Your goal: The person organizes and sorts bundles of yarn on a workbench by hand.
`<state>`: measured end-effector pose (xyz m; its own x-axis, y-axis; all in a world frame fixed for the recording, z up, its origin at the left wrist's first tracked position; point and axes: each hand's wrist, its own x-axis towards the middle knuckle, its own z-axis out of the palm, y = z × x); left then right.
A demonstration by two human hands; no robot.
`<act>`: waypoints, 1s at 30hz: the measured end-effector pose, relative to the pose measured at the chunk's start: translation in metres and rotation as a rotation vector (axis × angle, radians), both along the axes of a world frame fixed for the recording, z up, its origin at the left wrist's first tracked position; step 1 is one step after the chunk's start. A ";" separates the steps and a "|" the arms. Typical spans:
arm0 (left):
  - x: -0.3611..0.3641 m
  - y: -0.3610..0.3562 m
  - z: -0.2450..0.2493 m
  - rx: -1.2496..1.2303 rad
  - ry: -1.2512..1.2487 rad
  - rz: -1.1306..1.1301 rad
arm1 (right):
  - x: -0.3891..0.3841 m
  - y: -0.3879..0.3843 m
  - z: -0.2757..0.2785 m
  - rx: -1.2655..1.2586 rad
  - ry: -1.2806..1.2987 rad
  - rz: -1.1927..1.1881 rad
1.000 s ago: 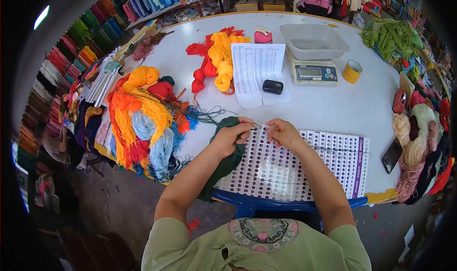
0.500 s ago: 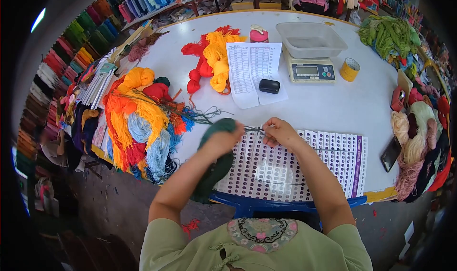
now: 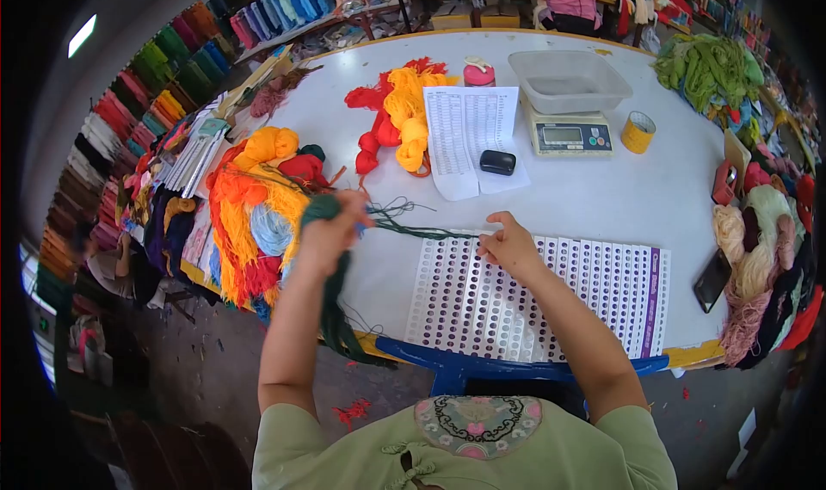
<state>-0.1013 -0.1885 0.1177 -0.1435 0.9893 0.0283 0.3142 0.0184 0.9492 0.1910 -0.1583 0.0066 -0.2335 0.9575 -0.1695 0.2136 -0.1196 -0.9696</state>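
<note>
A dark green skein of yarn (image 3: pixel 337 314) hangs from my left hand (image 3: pixel 329 239), which is closed on it and slightly blurred. Its lower end droops over the table's front edge. Several dark green strands (image 3: pixel 422 229) stretch sideways between my two hands. My right hand (image 3: pixel 513 247) pinches the far end of these strands, thumb against fingers, above the upper edge of a row of white punched cards (image 3: pixel 551 296). The cards lie side by side, with a purple printed strip at the right.
To the left is a heap of orange, red and light blue yarn (image 3: pixel 258 206). Printed sheets (image 3: pixel 452 137) carry a small black case (image 3: pixel 498 162). Behind are a scale (image 3: pixel 568 137) with a plastic tub (image 3: pixel 572 81), and a yellow tape roll (image 3: pixel 637 132). A phone (image 3: pixel 712 279) lies right.
My left hand has moved left, away from my right hand, carrying the green skein. The strands between my hands are now longer and drawn out. My right hand has stayed nearly in place.
</note>
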 end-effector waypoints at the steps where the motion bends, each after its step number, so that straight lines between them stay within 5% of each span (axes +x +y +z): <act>1: 0.020 -0.007 -0.004 -0.032 -0.138 -0.077 | -0.006 -0.008 0.011 0.050 0.012 -0.024; 4: 0.064 -0.017 -0.011 -0.026 -0.595 -0.497 | -0.021 -0.033 0.050 0.056 0.425 0.093; 8: 0.100 -0.030 -0.008 -0.145 -0.668 -0.727 | -0.024 -0.060 0.090 0.042 0.514 0.118; 18: 0.109 -0.038 -0.014 -0.070 -0.674 -0.568 | -0.001 -0.068 0.081 0.036 0.526 0.005; 21: 0.074 -0.031 -0.007 -0.329 -0.745 -0.505 | 0.021 -0.060 0.080 0.175 0.812 -0.297; 24: 0.020 -0.020 -0.001 -0.050 -0.677 -0.005 | 0.134 -0.052 0.063 0.296 0.932 -0.307; 28: -0.081 -0.007 0.003 0.335 -0.766 0.351 | 0.328 -0.070 0.047 0.582 0.754 -1.131; 29: -0.075 -0.005 0.003 0.298 -0.712 0.248 | 0.353 -0.077 0.043 0.668 0.658 -1.360; 30: -0.063 -0.002 0.002 0.262 -0.659 0.145 | 0.341 -0.073 0.040 0.623 0.514 -1.263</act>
<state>-0.1644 -0.1909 0.1202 -0.3422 0.9313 0.1245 -0.3135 -0.2381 0.9192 0.5321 -0.2316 0.0466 0.8743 0.4539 0.1721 -0.0829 0.4890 -0.8684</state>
